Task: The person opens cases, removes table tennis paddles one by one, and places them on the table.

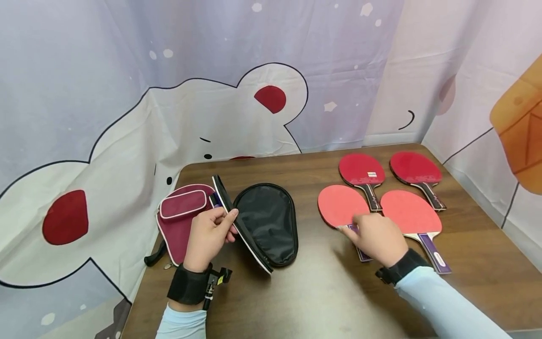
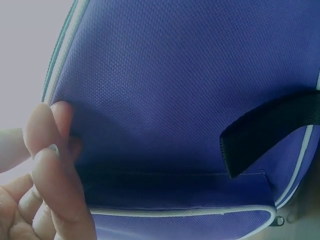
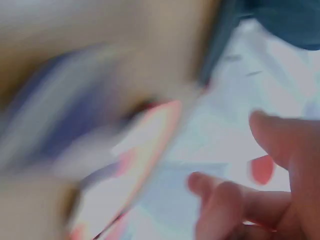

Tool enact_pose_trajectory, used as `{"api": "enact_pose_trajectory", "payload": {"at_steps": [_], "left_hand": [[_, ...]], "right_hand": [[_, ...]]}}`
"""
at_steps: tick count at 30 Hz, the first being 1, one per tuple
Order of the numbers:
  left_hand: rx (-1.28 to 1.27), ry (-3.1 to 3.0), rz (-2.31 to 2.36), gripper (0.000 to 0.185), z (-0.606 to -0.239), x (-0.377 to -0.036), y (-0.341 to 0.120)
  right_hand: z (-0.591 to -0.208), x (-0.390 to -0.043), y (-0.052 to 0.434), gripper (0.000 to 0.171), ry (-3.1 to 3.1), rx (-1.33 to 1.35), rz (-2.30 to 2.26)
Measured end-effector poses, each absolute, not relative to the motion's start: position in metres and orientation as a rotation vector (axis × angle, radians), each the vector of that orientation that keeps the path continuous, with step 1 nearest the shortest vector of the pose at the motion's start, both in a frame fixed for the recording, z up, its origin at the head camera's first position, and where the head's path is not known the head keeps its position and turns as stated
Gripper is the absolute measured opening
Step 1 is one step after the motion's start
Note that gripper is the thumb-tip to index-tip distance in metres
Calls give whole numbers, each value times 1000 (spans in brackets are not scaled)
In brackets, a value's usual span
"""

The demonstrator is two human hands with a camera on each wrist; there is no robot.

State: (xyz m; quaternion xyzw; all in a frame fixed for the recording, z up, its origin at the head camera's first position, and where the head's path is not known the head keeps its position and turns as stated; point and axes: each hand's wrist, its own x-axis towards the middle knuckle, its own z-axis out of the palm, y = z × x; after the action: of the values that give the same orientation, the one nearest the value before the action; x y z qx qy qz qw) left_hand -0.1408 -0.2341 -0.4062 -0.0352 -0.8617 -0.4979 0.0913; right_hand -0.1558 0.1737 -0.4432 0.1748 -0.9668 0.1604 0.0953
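Note:
My left hand (image 1: 210, 238) pinches the edge of a purple paddle case (image 2: 175, 90) between thumb and fingers. The case has white piping, a pocket and a black strap (image 2: 265, 132); the head view shows it tilted nearly edge-on. Over the handle of the front-left table tennis paddle (image 1: 342, 205) is my right hand (image 1: 378, 238), which hides part of that purple handle. In the blurred right wrist view, the thumb (image 3: 282, 140) stands apart from the fingers, with nothing between them.
Right of the held case lies a black paddle case (image 1: 268, 223); a maroon case (image 1: 182, 235) lies at its left. Another purple-handled paddle (image 1: 410, 212) is at the right. Two dark-handled paddles, one left (image 1: 360, 168) and one right (image 1: 415, 167), lie behind. A patterned curtain (image 1: 338, 70) backs the table.

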Motion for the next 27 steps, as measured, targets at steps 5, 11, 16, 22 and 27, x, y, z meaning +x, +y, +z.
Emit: {"api": "enact_pose_trajectory", "payload": {"at_steps": [5, 11, 16, 22, 27], "left_hand": [[-89, -2574, -1459, 32, -407, -141, -232], [-180, -2559, -1434, 30, -410, -146, -218], [-279, -2575, -1463, 23, -418, -144, -212], [-315, -2631, -1438, 9, -428, -136, -212], [-375, -2719, -1266, 13, -436, -135, -211]], "right_hand": [[-414, -154, 102, 16, -2688, 868, 911], [-405, -156, 32, 26, -2708, 1020, 1175], [-414, -163, 11, 17, -2645, 1070, 1175], [-421, -171, 11, 13, -2599, 1027, 1183], [-426, -177, 17, 13, -2647, 944, 1278]]}}
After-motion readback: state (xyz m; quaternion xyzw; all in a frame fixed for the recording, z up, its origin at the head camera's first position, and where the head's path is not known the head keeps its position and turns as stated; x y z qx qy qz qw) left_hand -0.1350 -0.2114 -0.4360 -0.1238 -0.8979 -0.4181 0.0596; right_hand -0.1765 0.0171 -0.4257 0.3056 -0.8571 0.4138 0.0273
